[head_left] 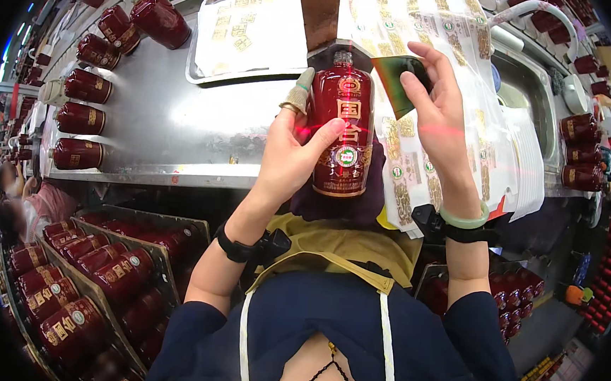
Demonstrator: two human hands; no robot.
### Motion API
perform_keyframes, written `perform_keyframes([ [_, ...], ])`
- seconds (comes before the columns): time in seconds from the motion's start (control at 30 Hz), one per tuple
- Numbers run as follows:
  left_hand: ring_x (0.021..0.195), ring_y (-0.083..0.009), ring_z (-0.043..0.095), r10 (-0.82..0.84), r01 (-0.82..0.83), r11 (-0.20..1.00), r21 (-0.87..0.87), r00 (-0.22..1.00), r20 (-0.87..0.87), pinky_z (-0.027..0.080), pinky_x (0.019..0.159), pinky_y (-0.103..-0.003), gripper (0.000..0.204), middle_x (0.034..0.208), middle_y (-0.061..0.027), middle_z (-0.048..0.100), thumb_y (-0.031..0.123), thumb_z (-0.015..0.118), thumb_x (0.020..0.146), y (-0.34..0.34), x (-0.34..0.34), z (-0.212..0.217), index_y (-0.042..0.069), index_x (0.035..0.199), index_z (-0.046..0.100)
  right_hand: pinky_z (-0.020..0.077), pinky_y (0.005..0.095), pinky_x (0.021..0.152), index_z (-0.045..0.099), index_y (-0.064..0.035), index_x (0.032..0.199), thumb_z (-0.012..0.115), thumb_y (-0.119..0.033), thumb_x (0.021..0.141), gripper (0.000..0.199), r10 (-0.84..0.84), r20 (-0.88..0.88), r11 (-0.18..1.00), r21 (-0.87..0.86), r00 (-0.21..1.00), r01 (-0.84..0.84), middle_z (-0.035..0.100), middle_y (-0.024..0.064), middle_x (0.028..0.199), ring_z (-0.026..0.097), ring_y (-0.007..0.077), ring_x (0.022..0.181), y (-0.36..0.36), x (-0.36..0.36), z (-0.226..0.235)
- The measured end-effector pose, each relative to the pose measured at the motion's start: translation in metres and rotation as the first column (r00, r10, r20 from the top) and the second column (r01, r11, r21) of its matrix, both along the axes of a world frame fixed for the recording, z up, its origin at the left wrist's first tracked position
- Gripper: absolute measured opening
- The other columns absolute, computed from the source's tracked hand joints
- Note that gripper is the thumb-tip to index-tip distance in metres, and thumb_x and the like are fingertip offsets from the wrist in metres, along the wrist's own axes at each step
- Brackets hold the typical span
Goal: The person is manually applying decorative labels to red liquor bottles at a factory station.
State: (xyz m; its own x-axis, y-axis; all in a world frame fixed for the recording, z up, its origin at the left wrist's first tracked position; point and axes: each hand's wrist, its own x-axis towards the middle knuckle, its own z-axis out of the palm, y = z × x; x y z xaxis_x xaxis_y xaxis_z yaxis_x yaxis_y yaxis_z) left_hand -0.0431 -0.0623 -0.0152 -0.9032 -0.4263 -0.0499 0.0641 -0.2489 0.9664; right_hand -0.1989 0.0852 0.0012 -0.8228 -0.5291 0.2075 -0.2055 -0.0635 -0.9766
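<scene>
A dark red glass bottle with gold lettering and a small round green-and-white label lies at the front edge of the metal table, its neck pointing away from me. My left hand grips its left side, the thumb across the front; a pale cloth cover wraps a fingertip. Just right of the bottle's shoulder, my right hand pinches a thin, dark green and orange flexible piece, which looks like a scraper. Thin red light lines cross the bottle. Dark maroon cloth is under its base.
Sheets of gold decals cover the table on the right. A white tray holds another sheet. Several red bottles line the left side. Crates of bottles stand below at left and right. A sink is at far right.
</scene>
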Motion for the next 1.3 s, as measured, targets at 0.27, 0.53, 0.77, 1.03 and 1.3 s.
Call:
perform_keyframes([
  [0.27, 0.124, -0.0197, 0.061, -0.037, 0.037, 0.996, -0.084, 0.999, 0.007, 0.053, 0.104, -0.035, 0.079, 0.142, -0.0187, 0.057, 0.006, 0.071, 0.098, -0.002, 0.002, -0.003, -0.008, 0.160, 0.024, 0.0523, 0.0264, 0.090, 0.063, 0.0029, 0.126, 0.065, 0.002, 0.097, 0.029, -0.027, -0.030, 0.998, -0.053, 0.999, 0.025, 0.072, 0.0105, 0.113, 0.066, 0.0128, 0.100, 0.005, 0.012, 0.009],
  [0.53, 0.119, -0.0199, 0.065, -0.019, 0.019, 1.000, 0.011, 1.000, -0.006, 0.054, 0.102, -0.034, 0.070, 0.134, -0.0166, 0.063, 0.008, 0.073, 0.097, -0.002, 0.000, 0.001, -0.009, 0.153, 0.036, 0.0527, 0.0273, 0.090, 0.066, 0.0015, 0.122, 0.067, 0.003, 0.095, 0.027, -0.038, -0.061, 0.999, -0.018, 0.997, 0.037, 0.074, 0.0080, 0.107, 0.067, 0.0123, 0.098, 0.010, 0.020, 0.003],
  [0.77, 0.107, -0.0200, 0.071, 0.076, -0.065, 0.977, -0.204, 0.996, 0.047, 0.058, 0.093, -0.034, 0.069, 0.123, -0.0166, 0.069, 0.014, 0.083, 0.086, 0.011, -0.006, 0.000, -0.005, 0.142, 0.048, 0.0528, 0.0272, 0.089, 0.067, 0.0010, 0.121, 0.068, 0.002, 0.095, 0.027, -0.051, -0.077, 0.999, -0.018, 0.996, 0.050, 0.074, 0.0074, 0.107, 0.067, 0.0119, 0.097, 0.014, 0.023, 0.001],
  [1.03, 0.108, -0.0200, 0.070, 0.044, -0.029, 0.981, -0.192, 0.997, 0.071, 0.059, 0.093, -0.035, 0.081, 0.127, -0.0176, 0.065, 0.009, 0.082, 0.084, 0.014, -0.003, 0.001, -0.005, 0.150, 0.037, 0.0527, 0.0277, 0.090, 0.067, 0.0002, 0.122, 0.069, 0.003, 0.094, 0.028, -0.052, -0.097, 0.999, -0.001, 0.994, 0.052, 0.074, 0.0070, 0.108, 0.068, 0.0123, 0.098, 0.016, 0.025, -0.001],
  [1.3, 0.132, -0.0182, 0.055, -0.089, 0.088, 0.994, 0.071, 0.996, 0.022, 0.047, 0.112, -0.036, 0.085, 0.152, -0.0138, 0.049, 0.006, 0.069, 0.099, 0.005, 0.004, 0.004, -0.002, 0.164, 0.015, 0.0534, 0.0285, 0.091, 0.070, -0.0006, 0.117, 0.069, 0.006, 0.092, 0.026, -0.065, -0.152, 0.998, -0.001, 0.986, 0.066, 0.076, 0.0073, 0.104, 0.068, 0.0125, 0.101, 0.014, 0.030, 0.005],
])
